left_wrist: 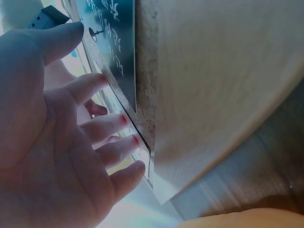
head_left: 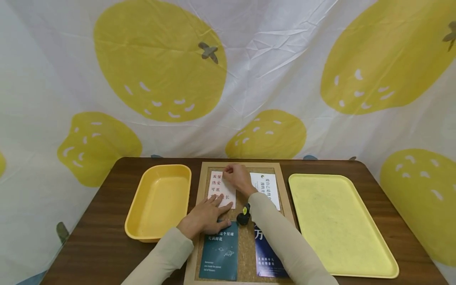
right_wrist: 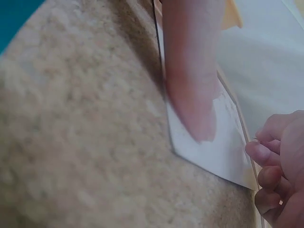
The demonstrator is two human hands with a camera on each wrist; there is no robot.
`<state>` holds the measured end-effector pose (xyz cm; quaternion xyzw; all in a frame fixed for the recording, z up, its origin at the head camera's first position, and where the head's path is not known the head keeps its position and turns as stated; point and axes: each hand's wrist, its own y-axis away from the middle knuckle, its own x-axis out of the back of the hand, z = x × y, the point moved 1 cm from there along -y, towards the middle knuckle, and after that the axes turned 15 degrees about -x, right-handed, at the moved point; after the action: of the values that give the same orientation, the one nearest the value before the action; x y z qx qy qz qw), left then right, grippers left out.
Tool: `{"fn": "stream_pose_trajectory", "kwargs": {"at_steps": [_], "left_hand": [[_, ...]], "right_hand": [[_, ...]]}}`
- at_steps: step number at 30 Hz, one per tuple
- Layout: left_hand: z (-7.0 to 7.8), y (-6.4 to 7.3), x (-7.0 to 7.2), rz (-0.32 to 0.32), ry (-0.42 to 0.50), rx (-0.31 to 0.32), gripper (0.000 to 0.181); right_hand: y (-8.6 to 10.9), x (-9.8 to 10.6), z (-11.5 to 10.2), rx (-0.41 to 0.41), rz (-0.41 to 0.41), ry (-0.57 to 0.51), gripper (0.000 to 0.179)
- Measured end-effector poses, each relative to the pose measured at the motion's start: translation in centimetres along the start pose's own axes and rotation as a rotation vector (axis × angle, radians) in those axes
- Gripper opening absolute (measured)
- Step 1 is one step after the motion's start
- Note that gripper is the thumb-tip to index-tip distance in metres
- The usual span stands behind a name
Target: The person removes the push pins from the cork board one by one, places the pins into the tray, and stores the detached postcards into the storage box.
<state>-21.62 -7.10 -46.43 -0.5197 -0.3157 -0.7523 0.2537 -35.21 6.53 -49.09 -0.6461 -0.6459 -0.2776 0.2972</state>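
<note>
On a wood-framed cork board (head_left: pixel 246 247) lies a white card (head_left: pixel 215 187) with red characters, toward the upper left. My left hand (head_left: pixel 204 215) rests with spread, nearly straight fingers on this card's lower part, its thumb at the top of a teal card (head_left: pixel 219 265). My right hand (head_left: pixel 238 179) is over the card's top right corner. Its thumb and finger pinch a small pin (right_wrist: pixel 255 138), of which only a thin point shows in the right wrist view. Another pin (left_wrist: pixel 95 34) stands in the teal card, in the left wrist view.
Another white card (head_left: pixel 273 194) and a dark blue card (head_left: pixel 268 267) lie on the board's right side, partly behind my right arm. A yellow-orange basin (head_left: pixel 156 233) stands left of the board. A pale yellow tray (head_left: pixel 342 221) lies to the right on the brown table (head_left: pixel 99 233).
</note>
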Motion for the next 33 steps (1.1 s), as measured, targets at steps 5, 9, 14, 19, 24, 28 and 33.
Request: {"fn": "stream_pose_trajectory", "kwargs": {"at_steps": [5,9,14,19,24,28,33], "left_hand": [[0.0,0.0,0.0,0.002,0.002,-0.004,0.061],[0.0,0.0,0.0,0.001,0.005,-0.002,0.062],[0.0,0.1,0.0,0.003,0.007,-0.001,0.063],[0.0,0.1,0.0,0.002,0.005,0.0,0.064],[0.0,0.0,-0.1,0.001,-0.005,-0.001,0.065],[0.0,0.1,-0.1,0.004,-0.005,-0.002,0.065],[0.1,0.2,0.0,0.012,0.004,-0.004,0.066]], "right_hand": [[0.1,0.3,-0.1,0.011,-0.009,-0.013,0.009],[0.3,0.6,-0.2,0.017,-0.01,-0.019,0.008],[0.6,1.1,-0.3,0.043,-0.01,-0.021,0.007],[0.9,1.8,-0.2,0.051,-0.01,-0.016,0.009],[1.0,2.4,0.1,0.044,-0.005,-0.003,0.012],[1.0,2.9,0.5,0.051,0.009,0.004,0.011],[1.1,3.5,1.0,0.043,0.01,0.001,0.014]]}}
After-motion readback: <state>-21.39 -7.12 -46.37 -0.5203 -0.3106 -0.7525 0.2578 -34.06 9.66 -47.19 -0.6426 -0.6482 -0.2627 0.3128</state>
